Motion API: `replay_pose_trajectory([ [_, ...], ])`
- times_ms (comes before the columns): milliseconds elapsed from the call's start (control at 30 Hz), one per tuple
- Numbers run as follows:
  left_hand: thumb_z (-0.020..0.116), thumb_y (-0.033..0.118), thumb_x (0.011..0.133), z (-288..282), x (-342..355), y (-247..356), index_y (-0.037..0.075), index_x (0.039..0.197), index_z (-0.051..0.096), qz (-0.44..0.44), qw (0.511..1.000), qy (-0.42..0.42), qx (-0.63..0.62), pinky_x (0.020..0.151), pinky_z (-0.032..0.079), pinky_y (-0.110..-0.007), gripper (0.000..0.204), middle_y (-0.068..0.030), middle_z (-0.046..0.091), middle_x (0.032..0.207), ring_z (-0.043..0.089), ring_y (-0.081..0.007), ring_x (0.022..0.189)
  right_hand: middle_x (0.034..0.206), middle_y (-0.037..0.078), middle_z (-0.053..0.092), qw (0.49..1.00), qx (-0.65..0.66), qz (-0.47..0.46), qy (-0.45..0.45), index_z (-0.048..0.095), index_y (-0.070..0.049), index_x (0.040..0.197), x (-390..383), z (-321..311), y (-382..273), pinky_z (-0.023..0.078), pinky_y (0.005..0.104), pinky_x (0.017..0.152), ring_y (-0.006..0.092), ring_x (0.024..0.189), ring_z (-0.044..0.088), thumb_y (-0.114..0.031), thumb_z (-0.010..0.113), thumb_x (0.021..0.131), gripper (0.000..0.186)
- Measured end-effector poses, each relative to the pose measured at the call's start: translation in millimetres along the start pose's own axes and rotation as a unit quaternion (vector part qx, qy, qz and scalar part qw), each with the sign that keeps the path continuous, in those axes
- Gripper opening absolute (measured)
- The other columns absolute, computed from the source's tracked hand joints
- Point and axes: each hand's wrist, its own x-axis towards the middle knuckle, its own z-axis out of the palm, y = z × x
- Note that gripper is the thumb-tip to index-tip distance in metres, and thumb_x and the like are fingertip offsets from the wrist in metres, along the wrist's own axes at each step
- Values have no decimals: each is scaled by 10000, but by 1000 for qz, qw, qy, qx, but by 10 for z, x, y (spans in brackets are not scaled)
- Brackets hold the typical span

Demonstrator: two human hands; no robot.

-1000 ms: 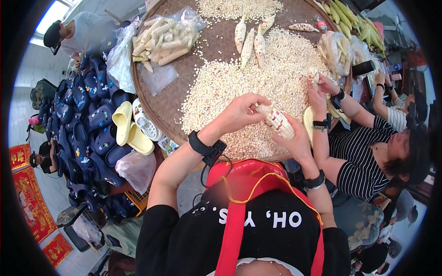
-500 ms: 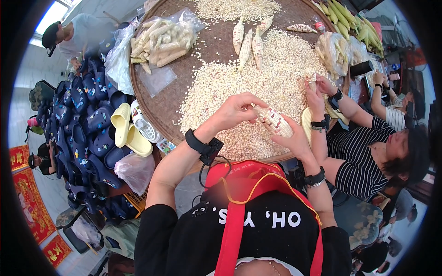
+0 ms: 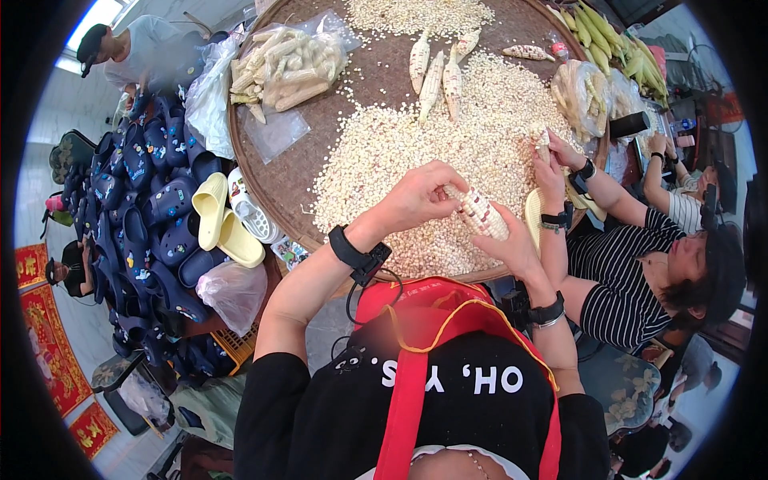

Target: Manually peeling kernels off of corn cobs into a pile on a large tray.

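A partly stripped corn cob, white with dark red kernels, is between my two hands above the near part of a round brown tray. My right hand wraps the cob's lower right end. With bent fingers, my left hand pinches at its upper left end. Loose pale kernels lie in a thick layer under and beyond both hands. Farther back on the kernels rest several whole cobs, some with red kernels.
To the right, a co-worker in a striped shirt holds another cob over the tray. Bagged bare cobs sit at the tray's far left. Many navy clogs and yellow slippers are piled at left. Green-husked corn lies far right.
The view has shifted slightly. My left fingers have moved a little along the upper end of the cob; my right hand keeps its hold.
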Motion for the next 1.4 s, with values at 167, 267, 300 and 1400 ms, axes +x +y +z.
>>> replay_pose_trajectory([
  [167,670,112,736,-5,10,17,70,909,627,48,997,20,50,586,468,-259,184,-68,570,808,559,-148,651,984,53,620,1000,-5,-8,16,497,12,1216,11,-19,144,458,238,742,93,854,559,-167,760,690,615],
  [267,673,84,741,-11,-17,47,47,898,625,25,997,6,69,594,463,-240,168,-44,593,784,558,-114,657,979,45,618,1000,0,15,4,494,22,1217,-14,-19,92,460,234,717,82,826,558,-146,754,697,605],
  [300,673,84,741,2,-28,34,47,898,625,24,997,6,69,594,463,-240,168,-44,593,784,558,-114,657,979,45,618,1000,0,15,3,494,22,1217,-20,-12,92,460,234,717,82,826,558,-146,754,697,605],
  [1400,551,62,856,144,13,-18,22,929,565,99,989,106,39,674,450,-308,85,-112,539,850,555,-245,806,896,25,610,964,235,110,-55,511,5,1161,-83,46,-102,459,199,585,63,701,563,-91,702,748,465],
])
